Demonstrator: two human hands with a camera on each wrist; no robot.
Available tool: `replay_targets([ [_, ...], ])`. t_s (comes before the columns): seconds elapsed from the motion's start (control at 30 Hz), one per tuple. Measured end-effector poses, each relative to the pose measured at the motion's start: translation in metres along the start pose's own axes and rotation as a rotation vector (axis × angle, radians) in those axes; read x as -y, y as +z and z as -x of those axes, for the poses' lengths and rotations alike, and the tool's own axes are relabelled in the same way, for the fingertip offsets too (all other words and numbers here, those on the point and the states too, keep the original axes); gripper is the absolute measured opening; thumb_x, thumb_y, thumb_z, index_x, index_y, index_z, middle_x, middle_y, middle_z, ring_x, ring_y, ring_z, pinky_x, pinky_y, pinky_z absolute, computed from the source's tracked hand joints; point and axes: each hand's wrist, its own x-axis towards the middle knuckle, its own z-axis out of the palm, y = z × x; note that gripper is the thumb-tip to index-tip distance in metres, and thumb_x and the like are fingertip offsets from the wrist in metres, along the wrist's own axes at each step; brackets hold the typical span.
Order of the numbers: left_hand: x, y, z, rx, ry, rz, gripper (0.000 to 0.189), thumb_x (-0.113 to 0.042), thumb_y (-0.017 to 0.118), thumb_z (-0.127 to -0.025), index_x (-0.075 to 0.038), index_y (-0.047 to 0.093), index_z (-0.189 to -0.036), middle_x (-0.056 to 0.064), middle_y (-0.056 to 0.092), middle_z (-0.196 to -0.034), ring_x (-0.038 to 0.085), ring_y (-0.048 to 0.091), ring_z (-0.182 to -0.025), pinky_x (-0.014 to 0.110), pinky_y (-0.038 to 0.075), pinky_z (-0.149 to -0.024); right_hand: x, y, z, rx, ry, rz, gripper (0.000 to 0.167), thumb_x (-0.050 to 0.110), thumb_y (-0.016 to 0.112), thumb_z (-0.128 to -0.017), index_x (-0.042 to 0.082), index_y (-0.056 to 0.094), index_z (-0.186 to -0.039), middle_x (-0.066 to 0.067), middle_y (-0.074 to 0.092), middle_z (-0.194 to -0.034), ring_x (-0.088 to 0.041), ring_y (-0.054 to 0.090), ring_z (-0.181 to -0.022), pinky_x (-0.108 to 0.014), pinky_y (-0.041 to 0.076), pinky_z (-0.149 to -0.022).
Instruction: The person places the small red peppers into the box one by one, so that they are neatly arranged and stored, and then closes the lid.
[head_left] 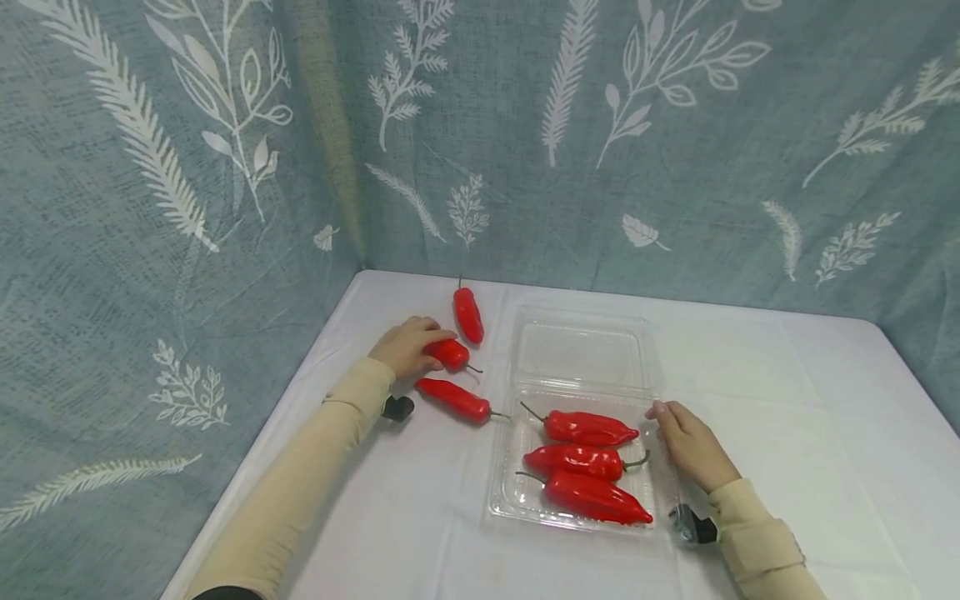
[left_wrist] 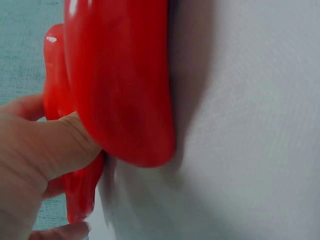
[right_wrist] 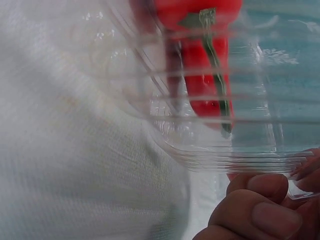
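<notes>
In the head view my left hand (head_left: 407, 347) is at a red pepper (head_left: 450, 355) on the table, thumb on one side and fingers over the other. The left wrist view shows that same pepper (left_wrist: 82, 192) between thumb and fingers, partly hidden behind a nearer red pepper (left_wrist: 125, 95). On the right, my right hand (head_left: 693, 446) pinches the side rim of a clear plastic clamshell container (head_left: 498, 492). Inside it lie three red peppers, one above another as seen from my head: upper (head_left: 588, 428), middle (head_left: 573, 461), lower (head_left: 596, 497).
Behind the container's base its clear lid (head_left: 581, 350) lies folded back flat. Another red pepper (head_left: 468, 315) lies beyond my left hand. A white cloth covers the table (head_left: 795, 400); a patterned blue-green curtain (head_left: 510, 200) hangs along the back and left.
</notes>
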Motion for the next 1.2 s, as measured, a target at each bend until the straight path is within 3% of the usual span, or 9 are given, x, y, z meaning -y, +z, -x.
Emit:
replay_targets([
  [0.3, -0.001, -0.002, 0.008, -0.045, -0.071, -0.014, 0.061, -0.030, 0.079, -0.078, -0.023, 0.056, -0.135, 0.012, 0.056, -0.124, 0.030, 0.048, -0.119, 0.063, 0.027, -0.104, 0.001, 0.002, 0.000, 0.003, 0.001, 0.011, 0.054, 0.044, 0.027, -0.104, 0.001, 0.057, -0.115, -0.010, 0.055, -0.085, -0.021, 0.052, -0.077, -0.031, 0.043, -0.066],
  [0.47, -0.006, -0.008, 0.014, -0.112, -0.080, 0.025, 0.059, -0.034, 0.077, -0.079, -0.024, 0.057, -0.134, 0.012, 0.056, -0.118, 0.030, 0.049, -0.115, 0.065, 0.018, -0.104, 0.002, 0.002, 0.001, 0.013, 0.008, 0.019, 0.055, 0.045, 0.026, -0.103, 0.001, 0.057, -0.116, -0.010, 0.056, -0.087, -0.022, 0.053, -0.080, -0.032, 0.044, -0.067],
  [0.7, -0.020, -0.020, 0.021, -0.182, -0.055, 0.033, 0.056, -0.036, 0.076, -0.080, -0.024, 0.058, -0.131, 0.010, 0.055, -0.113, 0.025, 0.051, -0.106, 0.053, 0.031, -0.095, 0.004, 0.001, 0.002, 0.009, 0.016, 0.026, 0.052, 0.042, 0.026, -0.104, 0.002, 0.057, -0.115, -0.011, 0.056, -0.088, -0.024, 0.053, -0.082, -0.033, 0.044, -0.070],
  [0.87, -0.039, -0.033, 0.027, -0.217, -0.025, -0.017, 0.059, -0.039, 0.076, -0.079, -0.021, 0.058, -0.132, 0.010, 0.057, -0.110, 0.025, 0.053, -0.100, 0.044, 0.042, -0.084, 0.003, 0.001, 0.002, 0.007, 0.012, 0.022, 0.053, 0.043, 0.026, -0.104, 0.002, 0.057, -0.115, -0.011, 0.056, -0.088, -0.023, 0.053, -0.082, -0.033, 0.044, -0.070],
  [1.2, -0.075, -0.046, 0.039, -0.295, 0.101, -0.076, 0.060, -0.041, 0.075, -0.079, -0.022, 0.057, -0.134, 0.009, 0.059, -0.107, 0.022, 0.054, -0.096, 0.040, 0.048, -0.080, 0.004, 0.001, 0.003, 0.007, 0.005, 0.020, 0.052, 0.042, 0.025, -0.104, 0.002, 0.057, -0.115, -0.010, 0.055, -0.087, -0.024, 0.053, -0.083, -0.033, 0.044, -0.070],
])
